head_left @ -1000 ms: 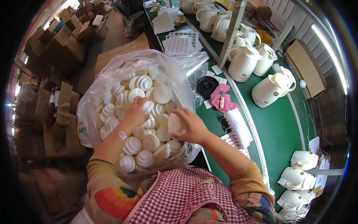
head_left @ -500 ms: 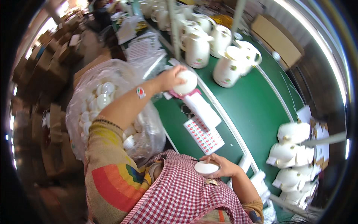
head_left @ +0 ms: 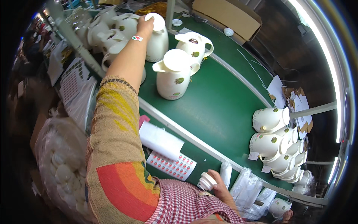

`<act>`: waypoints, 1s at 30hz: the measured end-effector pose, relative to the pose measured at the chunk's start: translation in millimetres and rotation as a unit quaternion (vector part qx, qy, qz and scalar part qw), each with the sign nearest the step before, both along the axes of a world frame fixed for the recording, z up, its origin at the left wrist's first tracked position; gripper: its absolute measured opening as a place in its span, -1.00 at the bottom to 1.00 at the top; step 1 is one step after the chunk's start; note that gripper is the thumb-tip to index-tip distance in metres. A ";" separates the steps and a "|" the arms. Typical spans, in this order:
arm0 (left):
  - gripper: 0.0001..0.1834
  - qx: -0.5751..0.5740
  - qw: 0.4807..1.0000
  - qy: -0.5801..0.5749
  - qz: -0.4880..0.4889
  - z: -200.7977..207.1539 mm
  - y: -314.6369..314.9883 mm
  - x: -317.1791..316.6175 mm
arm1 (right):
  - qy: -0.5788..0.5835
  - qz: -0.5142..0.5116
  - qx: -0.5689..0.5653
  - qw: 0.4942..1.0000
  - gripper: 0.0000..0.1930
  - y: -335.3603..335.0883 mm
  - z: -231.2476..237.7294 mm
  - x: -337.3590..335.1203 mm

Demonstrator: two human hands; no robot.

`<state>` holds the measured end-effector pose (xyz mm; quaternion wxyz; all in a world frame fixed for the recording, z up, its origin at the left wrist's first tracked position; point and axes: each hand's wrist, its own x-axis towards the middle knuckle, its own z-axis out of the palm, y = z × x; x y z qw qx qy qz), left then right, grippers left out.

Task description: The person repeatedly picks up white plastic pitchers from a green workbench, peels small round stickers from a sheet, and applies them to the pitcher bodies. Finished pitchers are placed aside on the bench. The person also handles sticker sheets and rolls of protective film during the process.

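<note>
My left hand (head_left: 144, 29) is stretched far forward, its fingers closed round a round white lid (head_left: 156, 21) at the top of a white vacuum jug (head_left: 157, 46). Whether the lid is seated there is hard to tell. Near my checked apron, my right hand (head_left: 220, 185) grips another white lid (head_left: 207, 182), tilted so that its stepped, ridged side shows. In front of the held jug stands a jug with a flat lid on (head_left: 172, 80). Beside it, a third jug (head_left: 194, 45) has an uncovered mouth.
A sticker sheet (head_left: 179, 168) lies partly under white paper (head_left: 160, 140). At left is a plastic bag of lids (head_left: 61, 173). Jugs lie stacked (head_left: 269, 143) at right, near plastic-wrapped pieces (head_left: 246, 192). A metal rail (head_left: 197, 147) crosses the green bench (head_left: 216, 108).
My left hand has carried its lid forward from beside the white paper to the jug top. My right hand has turned its lid. The view has shifted toward the bench.
</note>
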<state>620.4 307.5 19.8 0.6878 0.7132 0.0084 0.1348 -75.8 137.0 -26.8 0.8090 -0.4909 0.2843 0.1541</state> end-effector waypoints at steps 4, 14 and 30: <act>-0.37 0.171 0.982 0.076 0.038 -19.6 -6.5 48.9 | 0.056 -0.005 0.017 0.998 -0.10 13.1 3.9 3.2; -0.67 0.244 0.943 -0.187 -0.129 49.3 -108.7 -20.1 | 0.061 0.054 0.003 0.997 -0.19 7.4 3.9 59.5; -0.78 -0.142 0.970 0.090 -0.177 -77.4 -276.5 -180.0 | -0.050 -0.237 0.068 0.968 0.03 -27.0 -33.3 -32.1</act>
